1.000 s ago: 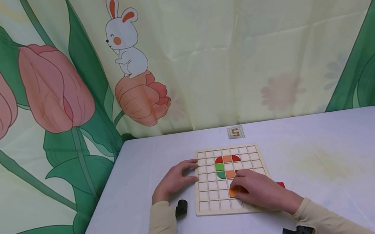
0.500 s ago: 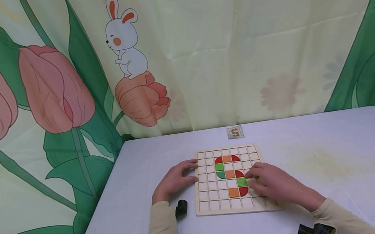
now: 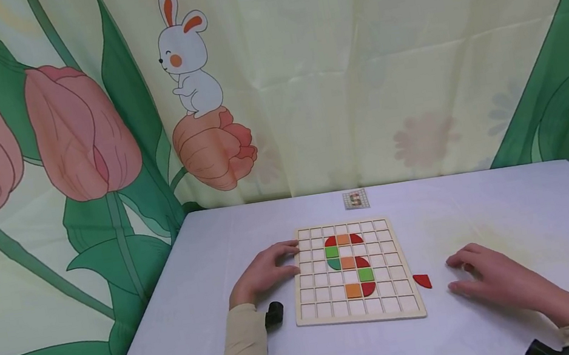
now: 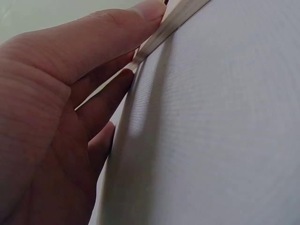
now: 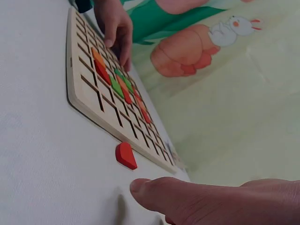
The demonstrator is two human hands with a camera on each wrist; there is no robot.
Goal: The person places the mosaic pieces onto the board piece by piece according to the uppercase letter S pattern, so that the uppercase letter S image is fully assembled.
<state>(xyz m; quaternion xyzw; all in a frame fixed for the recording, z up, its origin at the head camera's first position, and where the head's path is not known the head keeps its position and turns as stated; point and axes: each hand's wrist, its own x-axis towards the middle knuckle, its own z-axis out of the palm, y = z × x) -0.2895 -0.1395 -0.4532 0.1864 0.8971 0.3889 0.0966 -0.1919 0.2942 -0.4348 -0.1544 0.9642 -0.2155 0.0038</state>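
A wooden grid board (image 3: 326, 309) lies on the table, with red, orange and green tiles set in its cells in an S-like shape. Beside its left edge is my left hand (image 3: 266, 273), fingers and thumb touching the rim; the left wrist view shows the fingertips against the board's side (image 4: 171, 26). A loose red quarter-round tile (image 3: 423, 281) lies just off the board's right edge, also visible as a red tile (image 5: 125, 155) in the right wrist view. Right of that tile, my right hand (image 3: 504, 279) hovers low over the table with loosely bent fingers, holding nothing.
A small pattern card (image 3: 356, 199) lies behind the board near the table's back edge. The white-covered table (image 3: 489, 220) extends to the right. A printed curtain (image 3: 318, 105) with tulips and a rabbit hangs behind.
My right hand has withdrawn from the board's lower cells and moved right, past the loose red tile. Green and red tiles it had covered now show. My left hand has stayed at the rim.
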